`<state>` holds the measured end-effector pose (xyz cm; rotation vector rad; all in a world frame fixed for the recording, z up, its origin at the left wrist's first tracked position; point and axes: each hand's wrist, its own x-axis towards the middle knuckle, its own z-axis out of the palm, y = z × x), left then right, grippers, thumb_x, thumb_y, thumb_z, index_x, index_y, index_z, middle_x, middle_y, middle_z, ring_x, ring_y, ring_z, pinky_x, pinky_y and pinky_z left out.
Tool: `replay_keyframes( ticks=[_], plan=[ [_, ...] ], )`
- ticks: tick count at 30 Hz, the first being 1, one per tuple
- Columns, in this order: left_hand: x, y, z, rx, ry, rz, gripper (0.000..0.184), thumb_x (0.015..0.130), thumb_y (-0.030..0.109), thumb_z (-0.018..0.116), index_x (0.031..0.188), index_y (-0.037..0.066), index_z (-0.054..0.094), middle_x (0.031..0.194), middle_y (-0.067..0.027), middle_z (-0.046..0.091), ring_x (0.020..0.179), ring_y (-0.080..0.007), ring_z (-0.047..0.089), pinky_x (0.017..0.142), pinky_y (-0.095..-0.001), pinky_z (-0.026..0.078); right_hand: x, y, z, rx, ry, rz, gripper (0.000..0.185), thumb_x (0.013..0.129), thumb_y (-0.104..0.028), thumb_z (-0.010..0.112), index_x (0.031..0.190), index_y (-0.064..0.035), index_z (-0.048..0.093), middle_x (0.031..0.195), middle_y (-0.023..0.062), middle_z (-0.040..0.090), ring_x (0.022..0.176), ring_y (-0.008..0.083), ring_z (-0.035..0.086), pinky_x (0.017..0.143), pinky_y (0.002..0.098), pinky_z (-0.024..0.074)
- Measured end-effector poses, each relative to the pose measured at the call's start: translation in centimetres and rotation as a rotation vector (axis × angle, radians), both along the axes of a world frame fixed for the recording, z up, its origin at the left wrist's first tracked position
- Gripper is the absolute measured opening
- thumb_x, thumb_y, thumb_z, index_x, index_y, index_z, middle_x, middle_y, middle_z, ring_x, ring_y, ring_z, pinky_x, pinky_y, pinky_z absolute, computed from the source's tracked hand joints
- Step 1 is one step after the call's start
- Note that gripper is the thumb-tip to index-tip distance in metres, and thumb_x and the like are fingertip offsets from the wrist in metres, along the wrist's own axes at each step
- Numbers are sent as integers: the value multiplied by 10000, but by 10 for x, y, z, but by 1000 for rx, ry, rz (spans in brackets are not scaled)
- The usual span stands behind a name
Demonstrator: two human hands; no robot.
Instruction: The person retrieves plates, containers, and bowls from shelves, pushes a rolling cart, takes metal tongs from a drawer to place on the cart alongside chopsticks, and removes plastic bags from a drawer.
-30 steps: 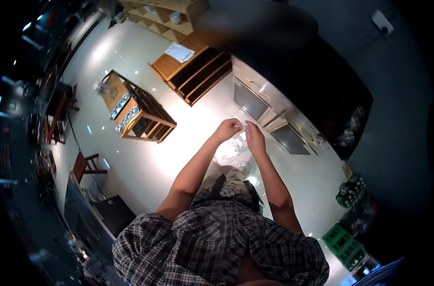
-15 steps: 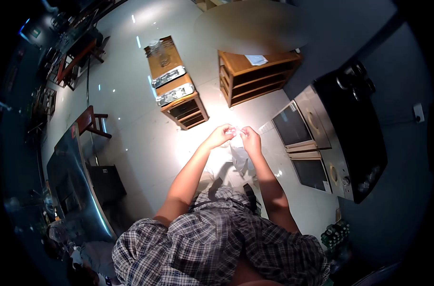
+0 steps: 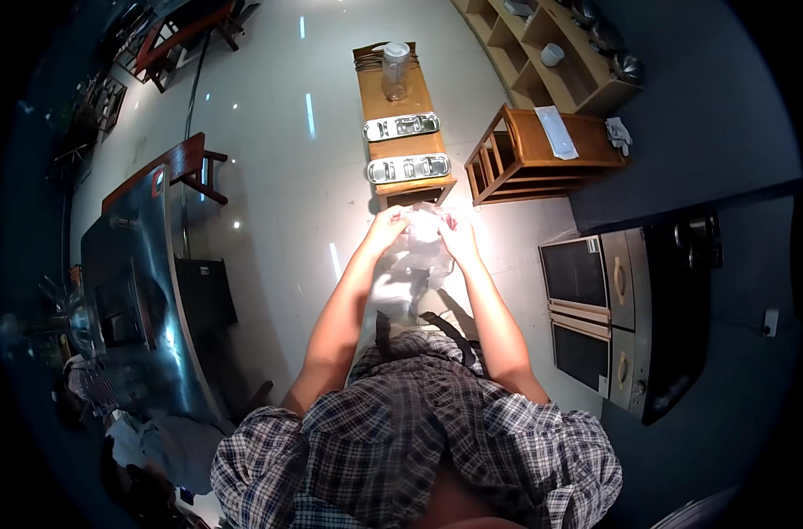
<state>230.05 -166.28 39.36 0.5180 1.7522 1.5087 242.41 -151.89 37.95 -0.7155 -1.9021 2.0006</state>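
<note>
In front of my waist, a thin, whitish translucent plastic piece [image 3: 426,227] is stretched between my two hands; whether it is a bag or a glove I cannot tell. The fingers of my left hand [image 3: 387,231] pinch its left side. On the opposite side, my right hand [image 3: 458,238] grips it with bent fingers. Strong light washes out the plastic, and its lower part hangs over the bright floor. Just beyond my hands stands a narrow wooden stand bearing two silver trays [image 3: 408,167] and a clear lidded jar [image 3: 395,75].
A wooden cabinet [image 3: 587,141] at the right front carries a white paper packet [image 3: 556,132] and white gloves [image 3: 618,134]. Behind it is a shelf unit [image 3: 542,75]. An oven-like appliance [image 3: 626,317] stands right, a steel counter [image 3: 137,264] left. A person [image 3: 168,458] is at lower left.
My view has swung, bringing the stand with the trays straight ahead. My hands have moved slightly forward and apart, and the plastic is spread wider between them.
</note>
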Motion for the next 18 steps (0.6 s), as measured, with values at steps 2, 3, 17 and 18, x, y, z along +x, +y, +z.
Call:
replay_keyframes(
  ticks=[2,3,17,18],
  plan=[
    [-23,-2,7,23,-51,59,118,878,78,565,970,25,615,892,-3,619,798,-82,547,741,-231,454,-29,4,4,-1,11,-8,221,803,28,540,1013,10,605,855,44,636,780,99,583,726,233,474],
    [-34,-2,8,43,-101,104,141,879,86,568,996,25,617,925,-12,626,829,-91,557,768,-235,456,-44,9,1,-39,42,-10,224,801,42,544,1014,12,604,878,55,641,806,106,594,744,237,480],
    [-253,13,23,12,-33,136,226,894,193,604,1062,44,575,912,-13,624,818,-96,587,738,-240,479,-243,67,31,-203,55,82,395,788,54,609,1178,33,553,1045,69,638,928,121,594,841,240,465],
    [-269,10,25,80,4,115,262,886,213,621,1079,44,573,922,-8,630,833,-100,595,746,-235,477,-255,68,33,-200,50,78,395,788,54,609,1178,33,553,1045,69,638,928,121,594,841,240,465]
  ],
)
